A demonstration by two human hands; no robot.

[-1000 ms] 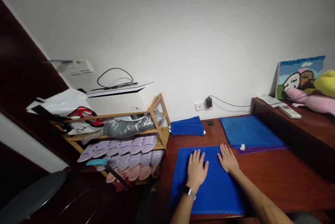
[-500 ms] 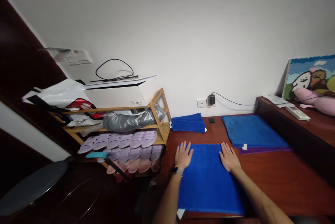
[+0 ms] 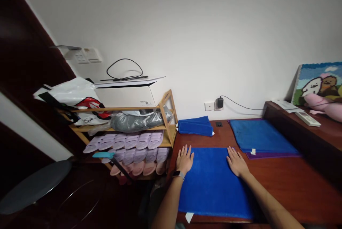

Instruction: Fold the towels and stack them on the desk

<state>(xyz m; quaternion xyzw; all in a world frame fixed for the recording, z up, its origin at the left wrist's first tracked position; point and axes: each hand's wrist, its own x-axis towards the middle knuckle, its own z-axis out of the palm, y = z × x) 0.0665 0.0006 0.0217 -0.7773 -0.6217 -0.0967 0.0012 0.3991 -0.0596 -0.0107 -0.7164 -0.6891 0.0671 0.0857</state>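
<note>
A bright blue towel (image 3: 211, 182) lies spread flat on the reddish-brown wooden table (image 3: 288, 179), its white tag (image 3: 189, 217) poking out at the front left corner. My left hand (image 3: 185, 159) rests flat at the towel's far left corner, fingers stretched out. At the far right corner lies my right hand (image 3: 237, 162), also flat with fingers extended. Behind the towel, folded blue towels (image 3: 195, 126) are stacked near the wall. To the right, another blue towel (image 3: 263, 135) lies flat over a purple one (image 3: 262, 155).
On the left stands a wooden rack (image 3: 168, 125) with lilac slippers (image 3: 130, 140), a plastic-wrapped grey bundle (image 3: 139, 121) and a white box (image 3: 125, 96). A black charger (image 3: 220, 102) sits in the wall. A raised ledge at right holds a remote (image 3: 307, 118) and a pink plush toy (image 3: 323, 107).
The view has shifted slightly, so the scene sits a little further right. Both hands stay flat at the towel's far corners.
</note>
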